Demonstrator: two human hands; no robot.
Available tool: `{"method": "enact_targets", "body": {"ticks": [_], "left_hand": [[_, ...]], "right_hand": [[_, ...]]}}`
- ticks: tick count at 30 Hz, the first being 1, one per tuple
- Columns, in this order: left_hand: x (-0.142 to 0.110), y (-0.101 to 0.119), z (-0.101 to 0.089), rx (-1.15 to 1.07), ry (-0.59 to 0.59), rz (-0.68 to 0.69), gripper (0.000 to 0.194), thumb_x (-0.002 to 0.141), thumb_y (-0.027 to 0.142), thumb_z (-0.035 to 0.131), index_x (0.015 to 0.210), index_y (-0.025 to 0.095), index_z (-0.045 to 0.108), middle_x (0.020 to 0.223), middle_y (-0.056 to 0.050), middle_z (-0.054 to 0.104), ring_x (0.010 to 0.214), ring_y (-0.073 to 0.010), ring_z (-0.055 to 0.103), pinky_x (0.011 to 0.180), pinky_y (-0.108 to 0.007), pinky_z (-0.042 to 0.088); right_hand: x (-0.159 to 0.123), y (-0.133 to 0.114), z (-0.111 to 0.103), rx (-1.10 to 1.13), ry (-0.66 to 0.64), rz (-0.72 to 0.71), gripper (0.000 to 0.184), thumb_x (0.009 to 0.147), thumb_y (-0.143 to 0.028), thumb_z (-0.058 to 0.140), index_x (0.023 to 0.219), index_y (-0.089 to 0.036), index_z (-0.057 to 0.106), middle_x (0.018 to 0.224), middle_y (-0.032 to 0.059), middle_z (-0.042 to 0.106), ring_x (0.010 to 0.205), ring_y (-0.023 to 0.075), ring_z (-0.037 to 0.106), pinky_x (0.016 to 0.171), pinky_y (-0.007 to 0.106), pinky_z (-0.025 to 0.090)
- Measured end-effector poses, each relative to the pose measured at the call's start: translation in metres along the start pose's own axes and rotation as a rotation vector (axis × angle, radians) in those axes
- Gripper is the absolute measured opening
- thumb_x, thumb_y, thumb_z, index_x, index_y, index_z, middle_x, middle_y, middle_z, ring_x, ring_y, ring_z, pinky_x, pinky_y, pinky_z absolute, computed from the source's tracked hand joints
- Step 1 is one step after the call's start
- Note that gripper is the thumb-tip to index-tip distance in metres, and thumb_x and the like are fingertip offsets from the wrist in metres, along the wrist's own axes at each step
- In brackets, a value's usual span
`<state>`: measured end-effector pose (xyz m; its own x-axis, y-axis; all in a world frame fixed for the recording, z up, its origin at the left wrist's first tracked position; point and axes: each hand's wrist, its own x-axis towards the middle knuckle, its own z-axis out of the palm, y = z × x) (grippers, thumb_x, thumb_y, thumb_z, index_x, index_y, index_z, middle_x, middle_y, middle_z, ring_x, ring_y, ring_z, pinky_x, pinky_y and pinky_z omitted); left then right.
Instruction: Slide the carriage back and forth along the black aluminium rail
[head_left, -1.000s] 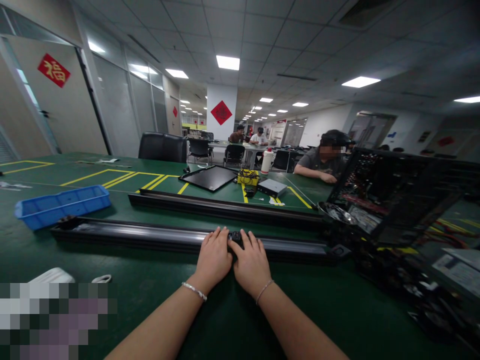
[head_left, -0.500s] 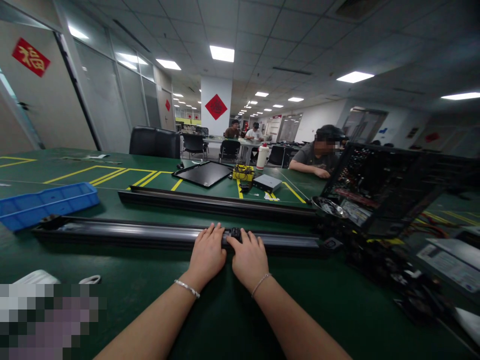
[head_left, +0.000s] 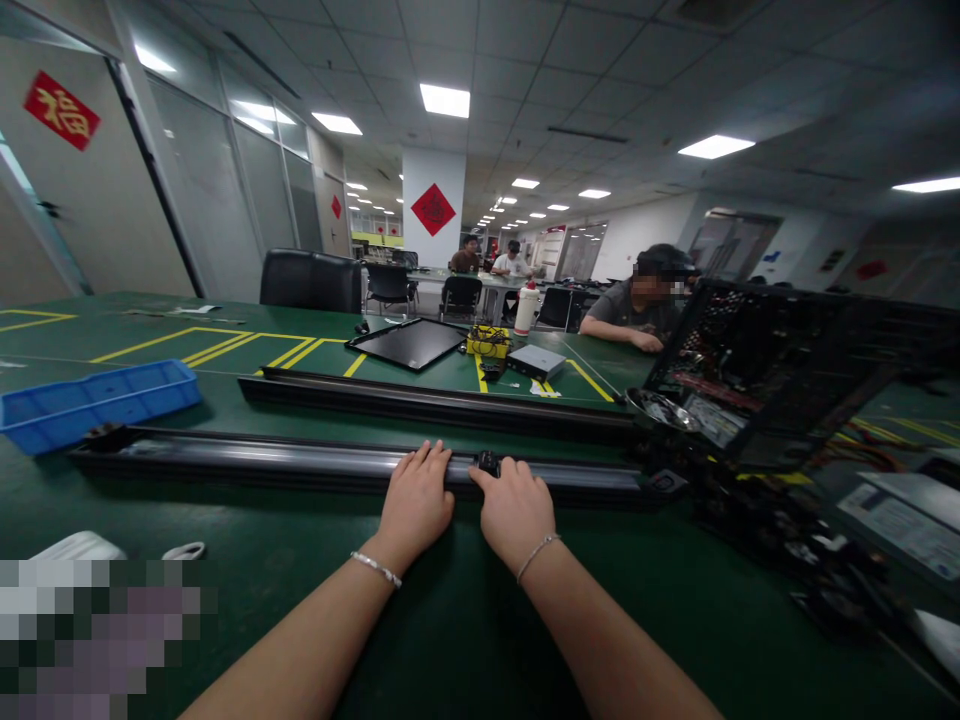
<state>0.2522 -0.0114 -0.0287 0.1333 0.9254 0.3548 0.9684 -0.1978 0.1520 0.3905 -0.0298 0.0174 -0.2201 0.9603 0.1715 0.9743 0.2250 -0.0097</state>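
- Long black channel with a shiny inner strip (head_left: 285, 458) lies flat on the green surface (head_left: 262, 580), side to side in front of the wearer. Probably laid that way so both hands reach its middle and the surface takes the weight.
- Small black block (head_left: 488, 461) sits on that channel, right of centre, between the left fingertips and the right hand's outer fingers.
- Left hand (head_left: 416, 505): palm down, fingers straight and close together, tips on the channel left of the block. Not pinching. Looks like it's there to steady the channel.
- Right hand (head_left: 517, 510): palm down, one digit angled left to the block's near side, the rest just right of it. Reads as bracketing the block; can't tell if it's pinched or only touched (underside hidden).
- Hands apart, the block's end of the channel showing between them.
- Second black channel (head_left: 435, 402) lies behind, roughly parallel; that likely leaves room to work on the near one.
- Blue tray (head_left: 105, 410) by the near channel's left end; open computer case (head_left: 772, 370) past the right end. Both out of the hands' way, I'd say.
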Motion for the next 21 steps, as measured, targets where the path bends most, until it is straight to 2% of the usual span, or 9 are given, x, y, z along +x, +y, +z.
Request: {"method": "enact_targets", "body": {"ticks": [2, 6, 8, 21], "left_hand": [[0.0, 0.0, 0.0, -0.002, -0.004, -0.002, 0.057, 0.072, 0.017, 0.043, 0.128, 0.014, 0.047, 0.139, -0.008, 0.044, 0.132, -0.0205, 0.033, 0.11, -0.037, 0.024], [-0.001, -0.002, 0.003, -0.017, 0.017, 0.007, 0.056, 0.071, 0.016, 0.044, 0.127, 0.014, 0.048, 0.139, -0.007, 0.044, 0.132, -0.0204, 0.034, 0.11, -0.038, 0.024], [-0.001, -0.003, 0.004, -0.028, 0.036, 0.014, 0.055, 0.071, 0.016, 0.045, 0.126, 0.014, 0.049, 0.139, -0.007, 0.045, 0.131, -0.0207, 0.035, 0.11, -0.038, 0.025], [-0.003, -0.004, 0.009, -0.055, 0.106, 0.029, 0.056, 0.068, 0.013, 0.047, 0.124, 0.016, 0.051, 0.136, -0.006, 0.048, 0.129, -0.0208, 0.037, 0.108, -0.039, 0.028]], "right_hand": [[0.0, 0.001, -0.003, -0.022, -0.04, 0.009, 0.044, 0.086, -0.019, 0.034, 0.12, -0.037, 0.056, 0.103, 0.0113, 0.06, 0.097, 0.0238, 0.053, 0.076, 0.036, 0.039], [0.001, 0.001, -0.008, -0.04, -0.236, 0.035, 0.054, 0.083, -0.015, 0.034, 0.132, -0.038, 0.042, 0.092, 0.0098, 0.067, 0.083, 0.0206, 0.063, 0.068, 0.032, 0.041], [0.001, 0.001, -0.01, -0.052, -0.288, 0.031, 0.058, 0.082, -0.014, 0.035, 0.135, -0.038, 0.036, 0.093, 0.0095, 0.068, 0.082, 0.021, 0.065, 0.067, 0.031, 0.042], [0.001, 0.003, -0.013, -0.061, -0.328, 0.002, 0.061, 0.08, -0.018, 0.039, 0.138, -0.034, 0.032, 0.098, 0.0109, 0.068, 0.086, 0.0244, 0.065, 0.072, 0.035, 0.044]]}}
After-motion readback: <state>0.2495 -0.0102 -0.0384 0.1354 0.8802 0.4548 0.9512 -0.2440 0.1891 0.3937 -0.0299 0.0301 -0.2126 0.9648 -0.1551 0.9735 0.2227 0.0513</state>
